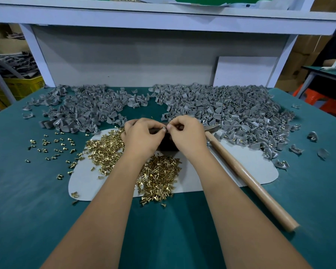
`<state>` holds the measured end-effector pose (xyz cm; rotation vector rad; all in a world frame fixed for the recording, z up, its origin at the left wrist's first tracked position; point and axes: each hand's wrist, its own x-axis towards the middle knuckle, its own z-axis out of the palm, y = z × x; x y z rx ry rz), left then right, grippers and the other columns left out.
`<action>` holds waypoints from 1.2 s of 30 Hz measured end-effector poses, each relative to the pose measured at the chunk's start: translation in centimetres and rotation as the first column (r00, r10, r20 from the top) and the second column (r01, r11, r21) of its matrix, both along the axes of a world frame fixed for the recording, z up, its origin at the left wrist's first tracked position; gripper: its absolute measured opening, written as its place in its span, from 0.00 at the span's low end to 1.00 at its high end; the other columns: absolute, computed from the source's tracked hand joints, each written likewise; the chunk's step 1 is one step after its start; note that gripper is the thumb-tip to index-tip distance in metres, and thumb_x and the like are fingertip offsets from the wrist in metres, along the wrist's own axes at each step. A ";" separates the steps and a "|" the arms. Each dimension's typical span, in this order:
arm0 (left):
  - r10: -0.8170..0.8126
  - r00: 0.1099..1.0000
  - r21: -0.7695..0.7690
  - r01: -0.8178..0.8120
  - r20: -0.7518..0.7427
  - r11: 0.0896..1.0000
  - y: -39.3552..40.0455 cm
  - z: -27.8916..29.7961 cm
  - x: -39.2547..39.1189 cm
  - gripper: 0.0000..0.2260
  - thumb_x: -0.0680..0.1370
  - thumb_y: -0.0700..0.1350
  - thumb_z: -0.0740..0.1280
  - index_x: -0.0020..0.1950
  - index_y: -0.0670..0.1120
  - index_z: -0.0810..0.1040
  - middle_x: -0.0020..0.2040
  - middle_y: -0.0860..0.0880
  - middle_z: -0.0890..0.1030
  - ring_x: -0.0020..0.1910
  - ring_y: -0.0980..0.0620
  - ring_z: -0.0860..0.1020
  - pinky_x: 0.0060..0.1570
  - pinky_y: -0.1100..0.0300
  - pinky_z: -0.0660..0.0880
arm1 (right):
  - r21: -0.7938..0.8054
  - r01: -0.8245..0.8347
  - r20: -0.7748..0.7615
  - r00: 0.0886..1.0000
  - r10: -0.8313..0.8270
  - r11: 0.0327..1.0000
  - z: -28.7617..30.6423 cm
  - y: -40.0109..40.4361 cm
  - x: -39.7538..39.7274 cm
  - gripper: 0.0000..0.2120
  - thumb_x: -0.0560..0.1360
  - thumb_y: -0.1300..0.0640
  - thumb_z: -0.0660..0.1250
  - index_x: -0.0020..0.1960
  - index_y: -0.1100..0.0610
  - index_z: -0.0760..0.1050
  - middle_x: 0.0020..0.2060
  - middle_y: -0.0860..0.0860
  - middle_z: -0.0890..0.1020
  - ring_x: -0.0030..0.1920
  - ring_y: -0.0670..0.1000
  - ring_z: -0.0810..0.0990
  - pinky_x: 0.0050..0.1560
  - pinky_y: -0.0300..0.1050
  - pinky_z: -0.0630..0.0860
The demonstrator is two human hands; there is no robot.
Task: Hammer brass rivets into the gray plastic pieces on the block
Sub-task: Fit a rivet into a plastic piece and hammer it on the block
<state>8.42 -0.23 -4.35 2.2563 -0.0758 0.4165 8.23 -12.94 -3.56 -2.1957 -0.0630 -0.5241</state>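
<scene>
My left hand (142,135) and my right hand (186,133) meet fingertip to fingertip over a dark block (168,145), mostly hidden beneath them. Between the fingertips sits a small gray plastic piece (164,129), pinched from both sides; whether a rivet is in it I cannot tell. Loose brass rivets (159,177) lie heaped on a pale mat (198,177) under my forearms. A hammer with a wooden handle (248,179) lies on the mat to the right, its metal head (211,128) next to my right hand.
Large heaps of gray plastic pieces spread across the back left (85,111) and back right (231,113) of the green table (27,200). Scattered rivets (50,144) dot the table at left. A white board (244,71) leans against the back panel.
</scene>
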 end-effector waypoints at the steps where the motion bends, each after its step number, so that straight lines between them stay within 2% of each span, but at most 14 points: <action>1: -0.008 1.000 0.001 0.008 -0.003 1.000 0.0 0.0 0.0 0.07 0.76 0.53 0.70 0.41 0.65 0.77 0.50 0.63 0.75 0.64 0.49 0.62 0.57 0.53 0.58 | 0.056 -0.007 -0.008 1.000 0.007 0.998 0.1 -0.2 0.0 0.08 0.77 0.57 0.65 0.43 0.56 0.82 0.40 0.49 0.82 0.45 0.50 0.78 0.46 0.46 0.74; 4: -0.032 0.999 0.003 0.032 -0.022 0.999 0.0 0.1 0.0 0.09 0.77 0.52 0.70 0.40 0.65 0.75 0.50 0.63 0.74 0.64 0.49 0.62 0.59 0.53 0.58 | 0.206 -0.023 -0.035 0.999 0.031 0.978 0.4 -0.7 -0.1 0.11 0.79 0.57 0.61 0.45 0.55 0.82 0.39 0.46 0.82 0.43 0.44 0.78 0.45 0.42 0.72; 7: -0.041 0.999 0.001 0.041 -0.027 0.999 0.0 0.2 0.0 0.05 0.77 0.52 0.69 0.44 0.64 0.78 0.51 0.62 0.75 0.65 0.48 0.62 0.64 0.50 0.59 | 0.226 -0.053 -0.051 0.996 0.067 0.973 0.5 -0.9 -0.1 0.09 0.78 0.58 0.63 0.43 0.53 0.82 0.39 0.45 0.82 0.44 0.45 0.78 0.47 0.41 0.73; 9: -0.038 0.999 0.003 0.038 -0.030 0.999 0.0 0.2 0.0 0.04 0.77 0.52 0.70 0.45 0.63 0.79 0.51 0.62 0.75 0.66 0.48 0.62 0.64 0.50 0.60 | 0.194 -0.073 -0.047 0.995 0.084 0.978 0.5 -1.0 -0.1 0.06 0.75 0.59 0.67 0.43 0.53 0.81 0.38 0.44 0.81 0.44 0.44 0.78 0.47 0.40 0.73; 14: -0.038 0.999 -0.010 0.038 -0.025 0.999 0.1 0.2 -0.1 0.08 0.77 0.53 0.70 0.41 0.65 0.76 0.50 0.62 0.76 0.65 0.48 0.62 0.65 0.49 0.61 | 0.111 -0.077 -0.031 0.996 0.081 0.991 0.2 -1.1 0.0 0.04 0.73 0.59 0.70 0.41 0.52 0.81 0.36 0.41 0.79 0.41 0.41 0.76 0.44 0.36 0.70; 19: -0.025 0.999 -0.001 0.025 -0.030 1.000 0.1 0.1 0.0 0.07 0.76 0.54 0.70 0.41 0.65 0.76 0.50 0.63 0.75 0.65 0.48 0.62 0.63 0.50 0.61 | 0.087 -0.088 0.012 0.996 0.088 0.992 0.0 -1.0 -0.1 0.03 0.73 0.61 0.71 0.42 0.56 0.83 0.38 0.44 0.79 0.43 0.45 0.77 0.44 0.35 0.70; 22: -0.023 0.999 -0.006 0.023 -0.030 1.000 0.1 0.1 0.0 0.06 0.76 0.54 0.70 0.41 0.64 0.77 0.50 0.63 0.75 0.65 0.49 0.62 0.62 0.50 0.60 | 0.051 -0.073 0.021 0.997 0.072 0.996 0.0 -0.8 0.0 0.04 0.73 0.62 0.71 0.40 0.56 0.82 0.40 0.47 0.79 0.43 0.47 0.77 0.47 0.40 0.72; 26: -0.017 1.000 -0.018 0.017 -0.017 1.000 0.1 0.1 0.0 0.09 0.76 0.54 0.71 0.39 0.66 0.75 0.48 0.63 0.75 0.65 0.48 0.63 0.64 0.48 0.62 | -0.092 -0.010 0.011 1.000 0.011 0.996 0.2 -0.2 0.2 0.09 0.73 0.60 0.70 0.36 0.51 0.78 0.42 0.46 0.78 0.44 0.49 0.76 0.48 0.45 0.74; 30: -0.010 1.000 -0.037 0.010 -0.005 0.999 -0.1 0.1 0.0 0.11 0.76 0.54 0.71 0.38 0.68 0.74 0.45 0.64 0.75 0.65 0.49 0.63 0.62 0.50 0.62 | -0.141 0.062 -0.012 0.998 -0.064 0.988 0.6 0.3 0.0 0.11 0.74 0.58 0.68 0.35 0.49 0.74 0.44 0.46 0.79 0.47 0.51 0.77 0.50 0.47 0.75; 36: -0.005 1.000 -0.029 0.005 -0.001 1.000 -0.1 0.2 -0.1 0.08 0.76 0.53 0.71 0.40 0.66 0.76 0.50 0.61 0.78 0.66 0.49 0.65 0.65 0.48 0.63 | -0.177 0.129 -0.077 0.986 -0.145 0.976 1.2 1.0 -0.5 0.09 0.75 0.57 0.67 0.36 0.49 0.75 0.43 0.49 0.81 0.46 0.53 0.78 0.46 0.47 0.77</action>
